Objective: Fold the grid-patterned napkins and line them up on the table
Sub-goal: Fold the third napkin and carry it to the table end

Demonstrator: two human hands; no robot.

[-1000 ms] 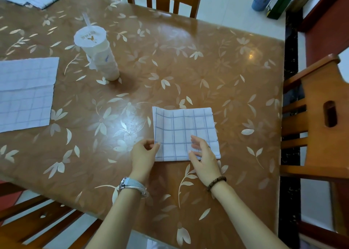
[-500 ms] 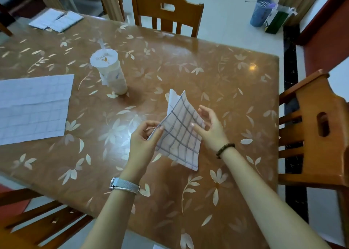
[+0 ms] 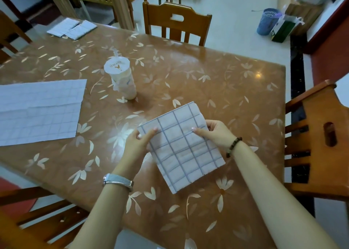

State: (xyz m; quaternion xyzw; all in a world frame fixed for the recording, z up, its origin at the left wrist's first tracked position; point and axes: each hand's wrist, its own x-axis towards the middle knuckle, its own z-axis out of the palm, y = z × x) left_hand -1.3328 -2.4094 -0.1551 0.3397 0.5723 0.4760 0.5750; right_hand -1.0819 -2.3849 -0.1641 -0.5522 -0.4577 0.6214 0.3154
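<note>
I hold a folded grid-patterned napkin [image 3: 184, 148] up over the near middle of the brown flower-patterned table [image 3: 217, 82]. My left hand [image 3: 138, 145] pinches its left edge, thumb on top. My right hand [image 3: 217, 133] pinches its upper right edge. The napkin is tilted, its far corner pointing away from me. A larger grid napkin [image 3: 37, 111] lies spread flat at the table's left. Two folded napkins [image 3: 72, 28] lie side by side at the far left corner.
A white lidded cup with a straw [image 3: 121, 78] stands left of centre. Wooden chairs stand at the far side [image 3: 175, 22], at the right [image 3: 321, 139] and near left [image 3: 28, 220]. A blue basket [image 3: 267, 21] and a bag sit on the floor beyond.
The napkin lay flat on the table under both hands a second ago. Both hands lifted it, turned it in the air, and now hold it flatter and facing me.
</note>
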